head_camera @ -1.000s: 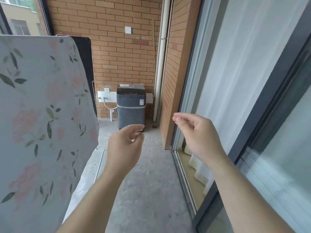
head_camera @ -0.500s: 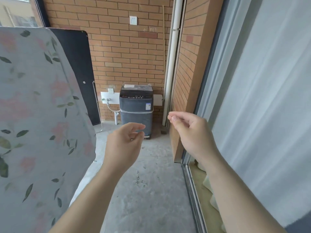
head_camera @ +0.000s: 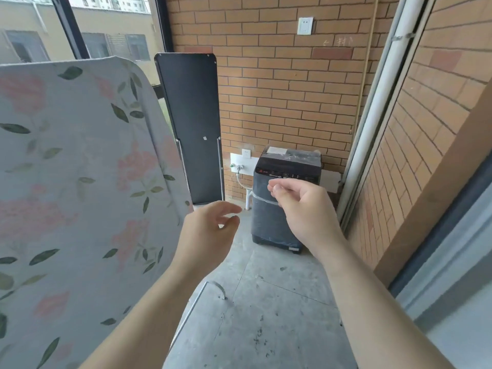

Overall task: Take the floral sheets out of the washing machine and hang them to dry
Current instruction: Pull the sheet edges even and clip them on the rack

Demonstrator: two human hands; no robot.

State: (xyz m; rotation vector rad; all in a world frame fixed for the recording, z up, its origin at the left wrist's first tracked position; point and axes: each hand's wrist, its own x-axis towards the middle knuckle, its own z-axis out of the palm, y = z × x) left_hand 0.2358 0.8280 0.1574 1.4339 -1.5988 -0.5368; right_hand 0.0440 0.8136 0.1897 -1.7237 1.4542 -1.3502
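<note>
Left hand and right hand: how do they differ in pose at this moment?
The left hand is lower, beside the floral sheet; the right hand is higher, in front of the washing machine. The left hand's fingers are loosely curled with a gap to the thumb; the right hand's fingertips meet its thumb. Both hold nothing.

Showing an orange brick wall point(head_camera: 279, 83) ahead, carrying a white switch plate point(head_camera: 305, 26) and a leaning black panel point(head_camera: 190, 129). Showing speckled grey concrete floor point(head_camera: 279, 315). Admitting daylight through the upper-left window point(head_camera: 111, 35).
</note>
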